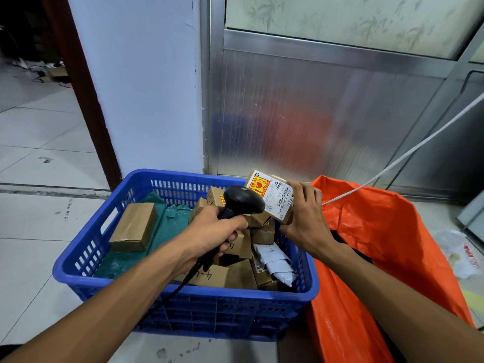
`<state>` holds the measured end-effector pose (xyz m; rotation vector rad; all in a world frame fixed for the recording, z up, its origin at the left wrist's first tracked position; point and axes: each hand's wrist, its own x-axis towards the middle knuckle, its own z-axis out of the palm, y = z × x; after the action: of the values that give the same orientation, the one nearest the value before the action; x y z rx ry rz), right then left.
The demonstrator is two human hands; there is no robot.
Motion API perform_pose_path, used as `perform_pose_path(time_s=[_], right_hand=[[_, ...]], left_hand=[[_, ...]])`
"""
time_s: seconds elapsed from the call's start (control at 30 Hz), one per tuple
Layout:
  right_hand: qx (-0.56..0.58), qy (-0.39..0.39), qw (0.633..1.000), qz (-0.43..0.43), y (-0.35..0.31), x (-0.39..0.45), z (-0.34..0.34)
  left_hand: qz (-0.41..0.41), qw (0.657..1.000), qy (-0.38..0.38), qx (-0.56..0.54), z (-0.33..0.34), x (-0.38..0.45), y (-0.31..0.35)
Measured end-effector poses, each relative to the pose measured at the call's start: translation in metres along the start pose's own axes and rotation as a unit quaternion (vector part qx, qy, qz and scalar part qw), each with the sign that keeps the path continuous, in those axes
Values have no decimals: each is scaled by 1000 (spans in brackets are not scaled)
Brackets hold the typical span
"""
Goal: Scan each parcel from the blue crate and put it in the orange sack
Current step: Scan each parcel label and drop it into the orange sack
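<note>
Both hands were full: the left hand [217, 231] was wrapped round the grip of a black barcode scanner [242, 201], its cord trailing down toward the wearer, and the right hand [305, 218] pinched a small brown parcel [272, 195] by its right edge, thumb below and fingers along the side. The parcel was held above the far right corner of the blue crate [183, 292], label side turned toward the scanner's head, which sat just beside it to the left, close to touching. Its long axis ran from upper left to lower right. The orange sack [379, 231] gaped immediately right of the crate, directly under the right forearm, so the right hand was plainly the nearer one for the drop.

On the parcel, a white shipping label carried barcodes and a line that seemed to read "252D Z002-00 A05"; beside it was a yellow and red fragile sticker with Chinese characters. Boxes left in the crate bore handwritten marks such as "4-4", only partly visible.
</note>
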<state>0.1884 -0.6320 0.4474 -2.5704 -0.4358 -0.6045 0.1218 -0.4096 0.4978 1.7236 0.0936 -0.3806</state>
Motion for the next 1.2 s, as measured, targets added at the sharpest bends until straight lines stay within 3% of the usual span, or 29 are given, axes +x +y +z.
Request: perform_pose_path(time_s=[1.2], right_hand=[[-13, 6, 1000, -5, 6, 2, 10]], left_hand=[[-12, 1000, -16, -3, 1, -3, 0]])
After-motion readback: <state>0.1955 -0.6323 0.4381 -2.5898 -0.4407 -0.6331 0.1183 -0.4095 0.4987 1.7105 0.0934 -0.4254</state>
